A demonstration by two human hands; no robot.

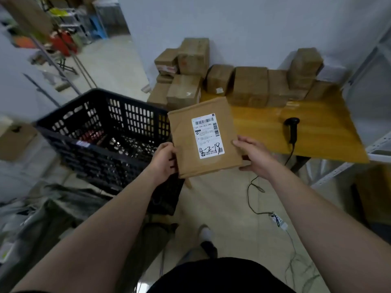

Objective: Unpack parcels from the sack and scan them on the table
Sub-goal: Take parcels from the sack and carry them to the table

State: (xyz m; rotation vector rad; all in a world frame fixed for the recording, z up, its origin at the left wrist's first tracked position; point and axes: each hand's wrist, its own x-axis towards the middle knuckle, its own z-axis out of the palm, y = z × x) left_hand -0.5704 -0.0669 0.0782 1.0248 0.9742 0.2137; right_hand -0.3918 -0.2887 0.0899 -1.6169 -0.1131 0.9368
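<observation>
1. Now, both arms reach out in front, bare forearms running up from the bottom corners. The left hand [164,160] clamps the lower left edge of the parcel [184,136], thumb on the top face.
2. The right hand [254,155] pinches the lower right edge, thumb on top and fingers curled beneath.
3. The parcel is a flat brown package held in the air between the black crate [101,127] and the near corner of the desk [321,132]. Its white label [208,136] faces up.
4. The count: two hands, one held parcel, one label, one crate and one black scanner [293,129] lying on the desk, well apart from the parcel.
5. Brown boxes [249,85] line the back of the desk and stack up at its left end. There are about ten, though blur merges their edges and the number is not sure.
6. Hard to read: the label's print is too small, but the handwritten "4-2-18" is clear. The fingers under the parcel are hidden.
7. The crate's contents are a dark blur. Crumpled grey-green fabric [63,208] lies at lower left; I cannot tell whether it is the sack.
</observation>
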